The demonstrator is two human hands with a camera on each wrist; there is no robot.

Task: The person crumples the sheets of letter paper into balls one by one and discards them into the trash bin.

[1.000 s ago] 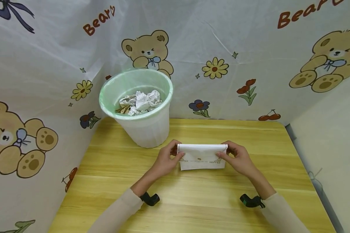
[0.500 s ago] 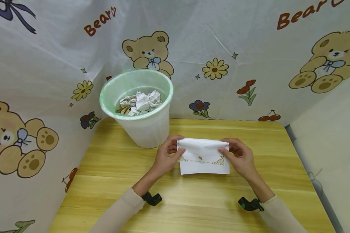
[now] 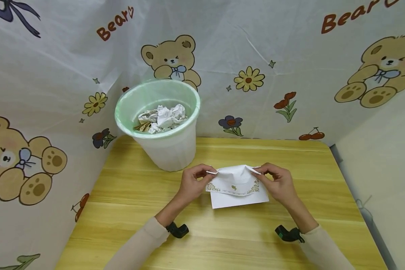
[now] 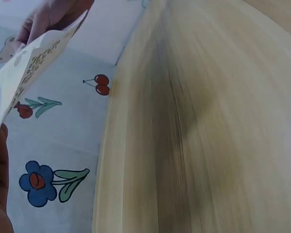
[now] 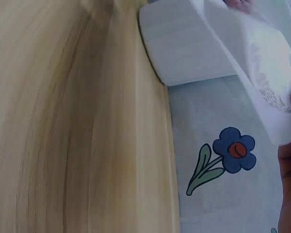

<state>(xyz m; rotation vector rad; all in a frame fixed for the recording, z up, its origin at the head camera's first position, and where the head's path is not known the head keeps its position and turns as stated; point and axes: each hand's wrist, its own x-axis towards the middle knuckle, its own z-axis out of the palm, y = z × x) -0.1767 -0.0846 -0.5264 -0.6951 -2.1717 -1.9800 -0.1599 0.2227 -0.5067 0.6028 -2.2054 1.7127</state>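
A white paper napkin (image 3: 234, 187) with a gold printed border is held over the table between both hands. My left hand (image 3: 195, 182) pinches its upper left corner between thumb and fingers. At the upper right corner, my right hand (image 3: 278, 183) pinches it the same way. The napkin's top edge is bunched and puckered between the two grips, and its lower layer hangs out below the printed flap. In the left wrist view the napkin (image 4: 31, 65) shows nearly edge-on at the upper left. The right wrist view has the napkin (image 5: 262, 73) slanting across the upper right.
A white bin (image 3: 172, 150) with a green liner (image 3: 138, 97) stands at the back left of the wooden table (image 3: 229, 240). Crumpled paper (image 3: 165, 117) lies inside it. A bear-printed cloth (image 3: 216, 45) hangs behind the table and along its left side.
The napkin's straight, taut top edge has become bunched as the hands' grips came inward. Its lower layer hangs further down and tilts slightly. The bin has stayed put.
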